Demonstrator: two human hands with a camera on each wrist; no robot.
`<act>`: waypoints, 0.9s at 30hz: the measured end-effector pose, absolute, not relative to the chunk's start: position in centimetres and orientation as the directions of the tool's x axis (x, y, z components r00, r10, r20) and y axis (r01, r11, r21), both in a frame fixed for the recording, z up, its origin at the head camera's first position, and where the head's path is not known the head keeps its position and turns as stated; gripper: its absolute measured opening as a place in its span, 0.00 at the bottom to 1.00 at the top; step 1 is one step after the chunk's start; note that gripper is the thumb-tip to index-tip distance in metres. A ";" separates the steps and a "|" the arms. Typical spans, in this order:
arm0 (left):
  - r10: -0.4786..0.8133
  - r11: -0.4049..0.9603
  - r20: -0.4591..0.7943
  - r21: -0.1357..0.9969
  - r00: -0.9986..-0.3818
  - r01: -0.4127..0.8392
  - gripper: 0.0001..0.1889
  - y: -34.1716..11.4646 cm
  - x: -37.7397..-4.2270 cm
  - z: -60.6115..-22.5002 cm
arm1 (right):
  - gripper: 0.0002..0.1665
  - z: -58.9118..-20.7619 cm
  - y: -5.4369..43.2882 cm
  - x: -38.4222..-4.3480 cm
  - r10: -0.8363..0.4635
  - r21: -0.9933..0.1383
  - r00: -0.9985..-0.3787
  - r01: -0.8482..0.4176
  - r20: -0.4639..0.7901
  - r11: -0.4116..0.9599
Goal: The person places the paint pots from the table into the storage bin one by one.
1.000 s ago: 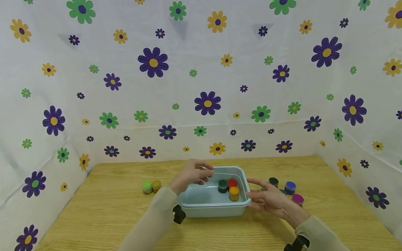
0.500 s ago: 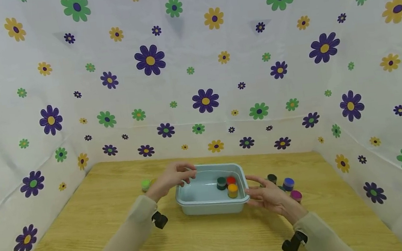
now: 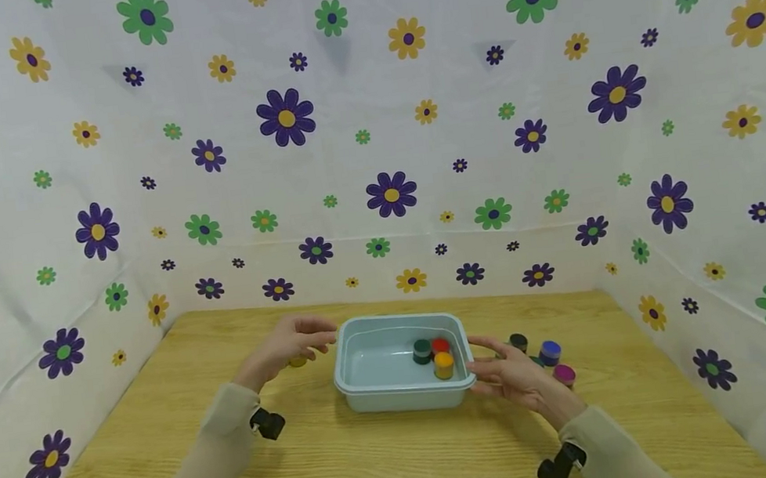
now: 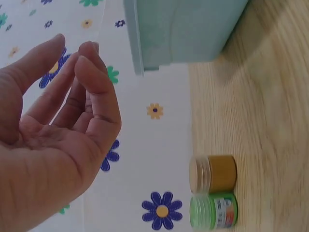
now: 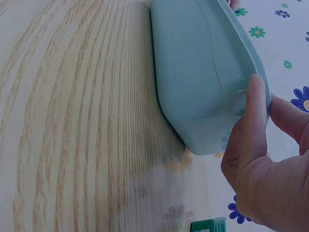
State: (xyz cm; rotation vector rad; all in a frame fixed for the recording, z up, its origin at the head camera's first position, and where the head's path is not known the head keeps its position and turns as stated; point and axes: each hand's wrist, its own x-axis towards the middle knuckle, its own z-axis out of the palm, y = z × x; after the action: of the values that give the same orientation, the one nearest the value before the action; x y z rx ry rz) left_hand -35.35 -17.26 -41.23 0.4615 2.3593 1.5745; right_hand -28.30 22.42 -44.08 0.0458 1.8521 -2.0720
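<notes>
A pale blue plastic basin [image 3: 408, 398] stands on the table. Inside it, toward the right end, are a dark green paint jar [image 3: 422, 351], a red jar [image 3: 440, 346] and an orange jar [image 3: 443, 366]. My right hand [image 3: 520, 379] touches the basin's right end, fingers fairly straight against the rim and outer wall. Off the basin's left end, my left hand [image 3: 285, 346] hovers with loosely bent fingers and holds nothing. A mustard jar [image 4: 223, 174] and a light green jar [image 4: 224, 211] lie near it in the left wrist view; in the head view the hand mostly covers them.
Right of the basin, behind my right hand, stand a black-lidded jar [image 3: 518, 342], a blue jar [image 3: 550, 352] and a magenta jar [image 3: 564, 374]. A green jar [image 5: 208, 225] shows low in the right wrist view. Flowered sheeting [image 3: 346, 164] encloses the wooden table [image 3: 381, 468].
My left hand has moved left, from above the basin to beyond its left end, coming in front of the two jars there. My right hand has stayed at the basin's right end.
</notes>
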 end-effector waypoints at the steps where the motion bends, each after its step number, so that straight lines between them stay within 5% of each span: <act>1: 0.396 0.362 -0.050 0.926 -0.917 0.106 0.23 -17.7 -35.4 -41.2 | 0.41 -44.1 22.4 -28.3 -0.246 -0.955 -0.934 0.286 -0.260 -0.076; 16: 0.326 0.343 -0.079 0.939 -0.942 0.040 0.26 -23.1 -36.6 -43.0 | 0.41 -44.1 22.4 -28.3 -0.240 -0.951 -0.932 0.297 -0.270 -0.084; 27: 0.237 0.399 0.029 0.909 -0.971 0.124 0.27 -25.6 -37.4 -45.5 | 0.42 -44.0 22.5 -28.4 -0.251 -0.949 -0.927 0.305 -0.277 -0.077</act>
State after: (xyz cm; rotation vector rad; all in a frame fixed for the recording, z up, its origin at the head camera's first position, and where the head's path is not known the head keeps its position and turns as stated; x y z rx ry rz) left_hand -37.40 -25.57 -45.52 0.3287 2.5383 1.6345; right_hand -28.36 22.52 -44.04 0.0576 1.8335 -2.0625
